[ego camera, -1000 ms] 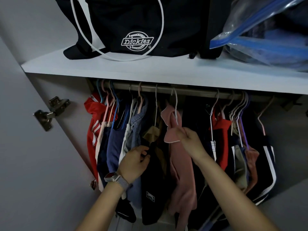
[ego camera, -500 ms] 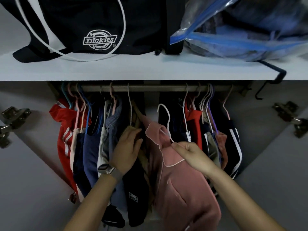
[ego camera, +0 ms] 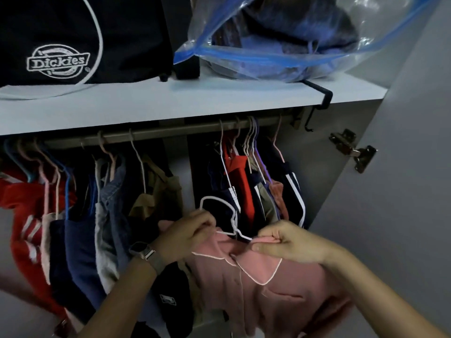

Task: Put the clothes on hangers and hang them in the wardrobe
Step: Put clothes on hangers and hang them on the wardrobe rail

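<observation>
**Pink shirt held below the rail**

Rail (ego camera: 170, 134) crosses mid-frame, clothes hung left and right. Pink shirt (ego camera: 256, 284) sits lower centre — on a white hanger (ego camera: 219, 203). Left hand (ego camera: 188, 235) pinches the hanger wire; right hand (ego camera: 285, 242) pinches the shirt's shoulder.

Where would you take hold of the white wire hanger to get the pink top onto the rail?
Probably the neck of the white wire hanger, just under its hook, from below. The hook stands free above the pink top, while the left hand and right hand pinch the shoulders, under the rail.
</observation>
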Demonstrator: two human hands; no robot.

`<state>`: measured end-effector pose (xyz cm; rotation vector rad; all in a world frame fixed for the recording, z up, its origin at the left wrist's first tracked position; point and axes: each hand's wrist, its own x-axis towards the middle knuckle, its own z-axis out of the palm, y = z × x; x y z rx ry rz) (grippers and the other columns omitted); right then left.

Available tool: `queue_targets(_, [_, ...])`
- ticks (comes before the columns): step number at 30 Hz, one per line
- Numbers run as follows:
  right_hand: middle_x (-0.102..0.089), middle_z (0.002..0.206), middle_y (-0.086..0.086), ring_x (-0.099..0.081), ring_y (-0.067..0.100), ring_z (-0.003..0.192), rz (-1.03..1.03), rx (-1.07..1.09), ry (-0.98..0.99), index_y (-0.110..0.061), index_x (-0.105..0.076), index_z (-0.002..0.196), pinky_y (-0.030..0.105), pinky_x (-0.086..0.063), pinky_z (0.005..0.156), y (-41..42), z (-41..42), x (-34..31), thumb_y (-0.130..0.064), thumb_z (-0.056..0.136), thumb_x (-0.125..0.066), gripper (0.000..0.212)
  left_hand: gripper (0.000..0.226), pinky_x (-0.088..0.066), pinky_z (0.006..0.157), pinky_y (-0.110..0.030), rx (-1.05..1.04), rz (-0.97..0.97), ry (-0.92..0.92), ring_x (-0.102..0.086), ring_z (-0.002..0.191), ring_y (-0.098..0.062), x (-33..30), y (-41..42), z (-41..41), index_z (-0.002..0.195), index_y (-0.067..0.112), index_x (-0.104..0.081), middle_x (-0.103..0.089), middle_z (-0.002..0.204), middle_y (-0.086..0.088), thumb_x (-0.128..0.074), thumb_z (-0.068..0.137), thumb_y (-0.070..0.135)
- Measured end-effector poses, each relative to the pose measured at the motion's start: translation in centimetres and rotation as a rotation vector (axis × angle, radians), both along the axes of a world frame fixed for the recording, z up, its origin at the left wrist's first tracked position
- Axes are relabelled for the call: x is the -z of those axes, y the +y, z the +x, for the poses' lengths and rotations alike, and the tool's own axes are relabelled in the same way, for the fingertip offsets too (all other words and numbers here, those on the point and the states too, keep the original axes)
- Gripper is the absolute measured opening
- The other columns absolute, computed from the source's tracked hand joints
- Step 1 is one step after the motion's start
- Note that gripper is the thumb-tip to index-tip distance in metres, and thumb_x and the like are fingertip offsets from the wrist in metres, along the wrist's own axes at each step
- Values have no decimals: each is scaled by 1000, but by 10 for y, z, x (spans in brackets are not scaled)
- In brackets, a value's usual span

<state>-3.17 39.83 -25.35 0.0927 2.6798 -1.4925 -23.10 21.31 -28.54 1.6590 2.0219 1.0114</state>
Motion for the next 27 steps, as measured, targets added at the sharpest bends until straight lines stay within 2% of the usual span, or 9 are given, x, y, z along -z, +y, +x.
queue_targets(2, [-31,58,-11,-29,6,55,-3,16,-6,-21,-39,61,21,-28,53,3,6,0,-23,94,-64,41,19,-41,82,-18,39,-22,-14,-53,90,-2,1,-2,7,88,25,-55,-52,90,14,-46,87,41])
queue_targets(5, [-35,59,-9,-33,5,56,9,30,-12,-20,-44,59,22,-30,53,7,11,-2,-25,90,-69,40,21,-46,83,-31,-19,0,56,-55,88,-2,8,-6,18,87,28,-57,-56,86,16,-47,88,46])
queue_targets(9, [-43,62,1,-41,4,60,100,83,37,-11,-55,63,20,-34,58,13,12,-7,-50,80,-70,45,35,-46,75,-32,-194,83,138,-55,79,-2,6,-12,37,82,24,-62,-58,78,17,-44,85,53])
queue_targets(10, [-49,66,2,-46,3,65,168,112,69,-14,-61,68,18,-38,62,14,12,-7,-59,78,-68,46,35,-45,74,-32,-239,99,145,-55,78,-3,4,-14,41,80,24,-62,-59,77,16,-44,85,54])
queue_targets(12, [-58,83,-8,-54,6,86,315,162,140,-28,-69,85,15,-41,77,17,12,-5,-74,74,-60,48,32,-44,72,-33,-307,117,169,-56,76,-7,-1,-17,47,79,27,-60,-60,75,14,-44,84,54])
queue_targets(15, [-53,109,-23,-53,5,106,410,226,211,-40,-66,106,16,-41,93,19,19,-6,-73,75,-60,45,27,-44,70,-33,-377,119,192,-57,73,-9,-9,-24,53,80,33,-58,-61,74,14,-43,83,55])
queue_targets(20, [-67,96,-22,-65,2,92,388,355,295,-40,-67,96,27,-51,80,8,35,-12,-70,76,-61,36,28,-46,69,-33,-459,112,157,-54,70,-4,-23,-41,58,72,37,-55,-54,66,20,-41,79,61])
queue_targets(22, [-68,93,-24,-66,1,88,400,368,322,-43,-65,96,30,-53,76,0,34,-12,-72,76,-59,36,33,-44,68,-30,-471,113,136,-53,70,-4,-29,-49,59,72,35,-53,-57,72,17,-42,77,65])
queue_targets(27, [-68,88,-23,-65,0,72,481,383,454,-43,-61,102,24,-51,67,-10,22,-17,-77,77,-55,43,40,-39,64,-17,-581,135,92,-53,72,-1,-44,-68,61,77,35,-56,-58,84,24,-46,65,72])
